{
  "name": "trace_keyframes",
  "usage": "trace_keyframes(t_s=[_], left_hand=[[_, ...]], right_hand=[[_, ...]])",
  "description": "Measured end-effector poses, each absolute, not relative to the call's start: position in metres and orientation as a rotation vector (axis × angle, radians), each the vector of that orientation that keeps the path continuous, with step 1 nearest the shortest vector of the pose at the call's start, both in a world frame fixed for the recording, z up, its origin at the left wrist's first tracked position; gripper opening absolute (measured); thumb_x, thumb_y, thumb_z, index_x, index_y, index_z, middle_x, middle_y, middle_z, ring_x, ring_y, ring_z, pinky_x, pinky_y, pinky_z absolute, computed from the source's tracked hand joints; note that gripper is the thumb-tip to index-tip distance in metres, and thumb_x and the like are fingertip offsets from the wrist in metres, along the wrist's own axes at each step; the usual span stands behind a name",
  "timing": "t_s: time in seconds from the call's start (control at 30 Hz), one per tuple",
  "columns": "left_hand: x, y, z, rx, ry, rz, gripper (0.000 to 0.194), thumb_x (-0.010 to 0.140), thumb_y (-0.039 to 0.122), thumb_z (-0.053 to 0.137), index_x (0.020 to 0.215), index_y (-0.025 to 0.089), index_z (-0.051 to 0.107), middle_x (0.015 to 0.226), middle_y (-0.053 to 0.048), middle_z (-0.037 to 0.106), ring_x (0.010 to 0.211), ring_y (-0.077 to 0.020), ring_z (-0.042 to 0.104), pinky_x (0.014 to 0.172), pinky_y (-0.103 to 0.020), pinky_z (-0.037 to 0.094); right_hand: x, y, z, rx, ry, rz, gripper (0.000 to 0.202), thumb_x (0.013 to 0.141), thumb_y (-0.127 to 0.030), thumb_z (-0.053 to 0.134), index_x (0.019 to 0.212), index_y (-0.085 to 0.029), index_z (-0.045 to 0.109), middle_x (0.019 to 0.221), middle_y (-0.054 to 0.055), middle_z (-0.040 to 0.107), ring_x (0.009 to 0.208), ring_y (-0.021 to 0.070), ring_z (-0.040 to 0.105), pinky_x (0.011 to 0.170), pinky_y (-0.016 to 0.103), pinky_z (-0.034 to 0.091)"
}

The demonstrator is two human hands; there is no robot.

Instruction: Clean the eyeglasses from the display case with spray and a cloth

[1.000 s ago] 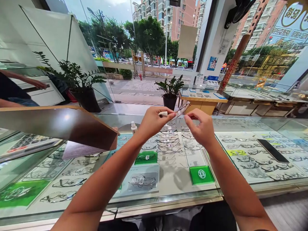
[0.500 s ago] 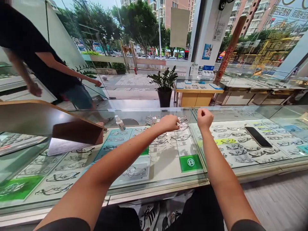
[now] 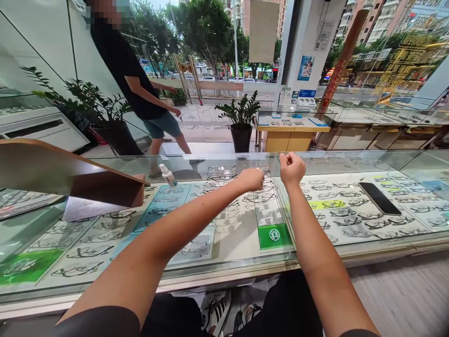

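My left hand [image 3: 253, 179] is closed in a fist over the glass display counter [image 3: 224, 260]. Its curled fingers face right, and what they may hold is hidden. Close by on the right, my right hand [image 3: 293, 169] is raised with its fingers curled in. A dark gap shows at the top of that fist, but I cannot make out anything inside. The two hands are apart. Beneath them, rows of eyeglasses [image 3: 263, 196] lie under the glass. A green card [image 3: 274, 235] with a white logo lies nearer to me.
A white spray bottle [image 3: 168, 175] stands left of my hands. A black phone [image 3: 380, 198] lies on the right. A wooden-framed panel [image 3: 70, 175] leans at the left. Beyond the counter are a walking person [image 3: 140, 84] and a potted plant [image 3: 241, 124].
The person beyond the counter has walked to the right. My hands have come slightly closer together, both still closed. The view has shifted a little.
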State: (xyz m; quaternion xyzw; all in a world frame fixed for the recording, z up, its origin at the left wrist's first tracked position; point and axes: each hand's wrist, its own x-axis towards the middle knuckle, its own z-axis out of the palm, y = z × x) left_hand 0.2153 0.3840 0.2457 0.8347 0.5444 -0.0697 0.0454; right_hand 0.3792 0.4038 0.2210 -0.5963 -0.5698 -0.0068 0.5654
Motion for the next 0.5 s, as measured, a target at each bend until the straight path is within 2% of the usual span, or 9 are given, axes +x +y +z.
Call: trace_keyframes(t_s=[0.2, 0.33, 0.5], left_hand=[[0.217, 0.382, 0.246, 2.539, 1.658, -0.282, 0.022, 0.082, 0.032, 0.076, 0.1, 0.021, 0.082, 0.105, -0.014, 0.082, 0.101, -0.0298, 0.076, 0.087, -0.034, 0.059], [0.213, 0.386, 0.251, 2.537, 1.686, -0.264, 0.028, 0.083, 0.033, 0.073, 0.107, 0.022, 0.082, 0.106, -0.013, 0.081, 0.1, -0.0289, 0.076, 0.088, -0.034, 0.059], [0.21, 0.399, 0.253, 2.542, 1.764, -0.214, 0.031, 0.087, 0.025, 0.064, 0.112, 0.02, 0.081, 0.112, -0.017, 0.08, 0.106, -0.0313, 0.075, 0.093, -0.038, 0.059]], right_hand=[[0.378, 0.4, 0.222, -1.373, -1.331, 0.068, 0.05, 0.098, -0.043, 0.053, 0.059, -0.026, 0.026, 0.055, -0.004, 0.033, 0.057, 0.0158, 0.027, 0.06, 0.032, 0.025], [0.378, 0.399, 0.222, -1.328, -1.357, 0.08, 0.049, 0.098, -0.04, 0.053, 0.059, -0.026, 0.026, 0.055, -0.004, 0.03, 0.058, 0.0158, 0.026, 0.06, 0.032, 0.027], [0.377, 0.4, 0.222, -1.347, -1.375, 0.052, 0.048, 0.097, -0.042, 0.052, 0.06, -0.027, 0.025, 0.055, -0.004, 0.028, 0.058, 0.0157, 0.026, 0.06, 0.033, 0.028]])
